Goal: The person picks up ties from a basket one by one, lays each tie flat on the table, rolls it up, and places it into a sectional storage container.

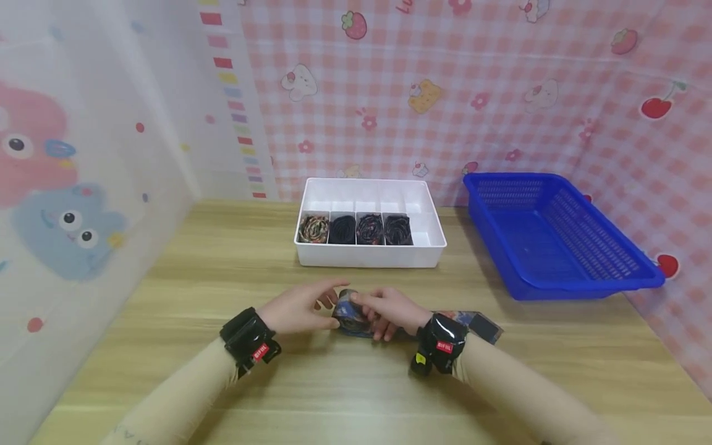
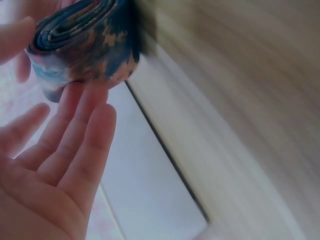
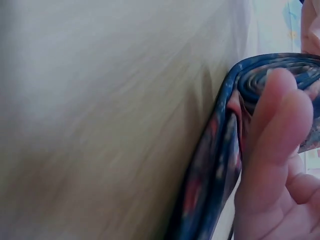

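Observation:
A blue patterned cloth strip lies along the table, its left part wound into a coiled roll (image 1: 351, 314) and its flat tail (image 1: 473, 321) reaching right to a dark end patch. My right hand (image 1: 392, 311) grips the roll from the right, the thumb over its top and the fingers at its side. From the left, my left hand (image 1: 303, 305) reaches round the roll with fingers spread. In the left wrist view its fairly straight fingers (image 2: 82, 135) touch the side of the coil. Layered folds of the strip (image 3: 210, 185) show in the right wrist view, running into the coil.
Behind the hands stands a white divided box (image 1: 369, 256); several rolled dark and patterned cloths (image 1: 342, 229) fill its front compartments from the left. A blue plastic basket (image 1: 562, 287) stands at the right. Patterned cloth walls (image 1: 445, 136) border the wooden table.

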A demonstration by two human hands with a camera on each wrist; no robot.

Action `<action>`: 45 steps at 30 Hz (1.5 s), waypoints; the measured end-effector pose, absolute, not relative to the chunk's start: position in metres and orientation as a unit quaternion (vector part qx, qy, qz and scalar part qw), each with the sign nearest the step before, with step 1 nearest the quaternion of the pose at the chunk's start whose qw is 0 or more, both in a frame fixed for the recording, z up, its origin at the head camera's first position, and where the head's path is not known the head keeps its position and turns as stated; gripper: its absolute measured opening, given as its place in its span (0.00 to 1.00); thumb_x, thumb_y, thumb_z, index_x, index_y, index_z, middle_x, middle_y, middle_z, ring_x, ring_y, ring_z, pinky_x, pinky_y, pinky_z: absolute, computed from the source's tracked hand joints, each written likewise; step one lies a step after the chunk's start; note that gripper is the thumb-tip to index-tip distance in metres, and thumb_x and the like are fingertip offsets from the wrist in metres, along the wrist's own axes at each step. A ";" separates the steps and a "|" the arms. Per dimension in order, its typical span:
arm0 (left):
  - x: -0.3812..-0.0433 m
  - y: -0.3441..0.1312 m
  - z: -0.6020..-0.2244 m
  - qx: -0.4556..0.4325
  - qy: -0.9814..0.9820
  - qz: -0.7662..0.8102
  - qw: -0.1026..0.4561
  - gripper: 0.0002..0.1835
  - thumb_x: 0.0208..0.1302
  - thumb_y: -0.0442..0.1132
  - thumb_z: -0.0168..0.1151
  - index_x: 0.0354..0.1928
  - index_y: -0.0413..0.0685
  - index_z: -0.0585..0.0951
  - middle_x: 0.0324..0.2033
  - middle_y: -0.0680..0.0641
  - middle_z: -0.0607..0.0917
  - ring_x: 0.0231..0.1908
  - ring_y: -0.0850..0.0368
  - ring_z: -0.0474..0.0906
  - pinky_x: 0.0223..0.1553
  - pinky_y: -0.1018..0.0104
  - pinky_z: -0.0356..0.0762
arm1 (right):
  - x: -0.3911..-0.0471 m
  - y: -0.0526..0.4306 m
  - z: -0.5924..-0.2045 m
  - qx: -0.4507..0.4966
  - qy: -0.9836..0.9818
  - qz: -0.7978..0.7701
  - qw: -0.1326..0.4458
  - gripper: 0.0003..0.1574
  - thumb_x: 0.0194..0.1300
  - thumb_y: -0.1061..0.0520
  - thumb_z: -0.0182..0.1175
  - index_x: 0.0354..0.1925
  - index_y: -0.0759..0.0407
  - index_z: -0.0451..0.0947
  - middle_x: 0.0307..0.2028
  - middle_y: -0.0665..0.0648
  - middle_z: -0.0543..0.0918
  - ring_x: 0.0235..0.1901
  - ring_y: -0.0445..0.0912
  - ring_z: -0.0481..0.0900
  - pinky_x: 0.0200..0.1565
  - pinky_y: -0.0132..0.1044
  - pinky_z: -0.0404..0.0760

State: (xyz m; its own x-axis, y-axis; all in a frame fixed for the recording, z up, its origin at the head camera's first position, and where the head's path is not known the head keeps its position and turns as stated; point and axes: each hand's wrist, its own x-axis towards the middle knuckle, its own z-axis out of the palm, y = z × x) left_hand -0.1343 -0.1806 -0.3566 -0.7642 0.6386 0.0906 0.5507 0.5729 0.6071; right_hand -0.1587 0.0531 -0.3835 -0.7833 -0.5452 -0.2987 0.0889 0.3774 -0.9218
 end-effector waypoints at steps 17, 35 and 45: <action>-0.134 -0.150 -0.350 0.413 0.871 0.265 0.029 0.27 0.58 0.41 0.68 0.60 0.47 0.76 0.53 0.50 0.81 0.53 0.56 0.76 0.55 0.58 0.73 | -0.156 0.088 -0.385 -0.106 0.829 -0.474 0.278 0.37 0.62 0.29 0.55 0.32 0.63 0.75 0.21 0.56 0.78 0.11 0.43 0.75 0.11 0.31 0.70; -0.125 -0.119 -0.366 0.426 0.894 0.112 -0.075 0.12 0.53 0.46 0.71 0.39 0.53 0.83 0.54 0.44 0.80 0.56 0.47 0.74 0.59 0.56 0.69 | -0.151 0.102 -0.381 -0.317 0.907 -0.266 0.082 0.26 0.49 0.40 0.73 0.18 0.48 0.68 0.13 0.40 0.67 0.14 0.36 0.67 0.20 0.31 0.65; -0.131 -0.117 -0.373 0.430 0.891 0.126 -0.068 0.13 0.52 0.41 0.73 0.38 0.55 0.79 0.46 0.49 0.82 0.47 0.50 0.79 0.50 0.56 0.76 | -0.140 0.100 -0.384 -0.325 0.928 -0.181 -0.010 0.24 0.50 0.42 0.73 0.18 0.46 0.67 0.14 0.40 0.67 0.18 0.37 0.66 0.21 0.32 0.64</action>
